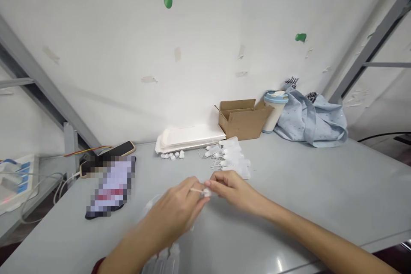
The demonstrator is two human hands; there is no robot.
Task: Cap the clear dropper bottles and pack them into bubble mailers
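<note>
In front of me, over the table, my left hand (186, 205) and my right hand (229, 188) meet at a small white cap-like piece (206, 192). A thin white cord runs from it across the left fingers. Both hands are closed in a pinch: the left around the cap end, the right on the same small item from the other side. Its body is mostly hidden by the fingers. Just beyond the right hand lies a pile of small translucent bottle-like pieces (233, 158) with thin cords. Clear plastic containers (165, 262) lie partly hidden beneath my left forearm.
Small white caps (172, 155) lie before a stack of white flat trays (189, 135). Along the wall stand an open cardboard box (245, 124), a lidded cup (272, 113) and a blue cloth bag (311, 117). At left are a phone (120, 150), a blurred pouch (111, 188) and a power strip (17, 184).
</note>
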